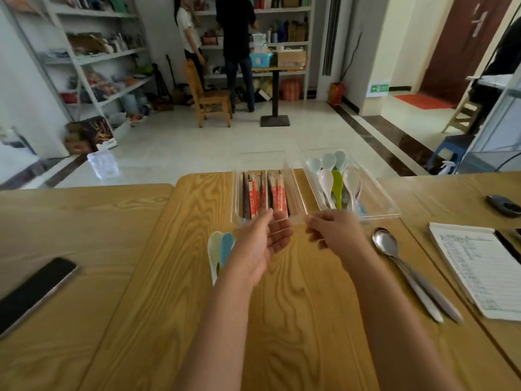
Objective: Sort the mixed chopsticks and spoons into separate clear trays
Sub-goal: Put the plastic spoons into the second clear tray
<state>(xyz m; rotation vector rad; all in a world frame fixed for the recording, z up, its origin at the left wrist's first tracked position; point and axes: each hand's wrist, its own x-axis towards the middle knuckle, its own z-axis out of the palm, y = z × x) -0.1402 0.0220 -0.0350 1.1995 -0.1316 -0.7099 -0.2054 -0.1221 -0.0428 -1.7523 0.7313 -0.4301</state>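
1. Two hands meet low over the tabletop [296, 306], just short of the trays. The left hand [262, 244] lies palm up with its fingers loosely spread. The right hand [332, 235] pinches a thin clear thing [297, 219] that reaches toward the left fingertips. It is too blurred to tell whether this is a wrapped pair or the tray's near rim.
2. The sorting looks well along. The chopstick tray [298, 193] at 12 o'clock from the hands is filled, and the spoon tray [386, 204] at 1 o'clock is partly filled.
3. The next move probably calls for settling whatever is pinched, then collecting the loose spoons on both sides and carrying them to 1 o'clock.
4. Counts:
   - Two clear trays.
   - The chopsticks [265, 193] form a packed bundle of dark sticks and red-printed sleeves, too crowded to count.
   - At least six spoons show in their tray, with more perhaps hidden beneath.
   - Two plastic spoons [215, 246] — one white, one blue — lie at 9 o'clock of the left hand.
   - Two metal spoons [386, 244] lie at 3 o'clock of the right hand.
   - One phone [33, 292] lies at far 8 o'clock.
   - One notebook [479, 266] lies at far 3 o'clock.
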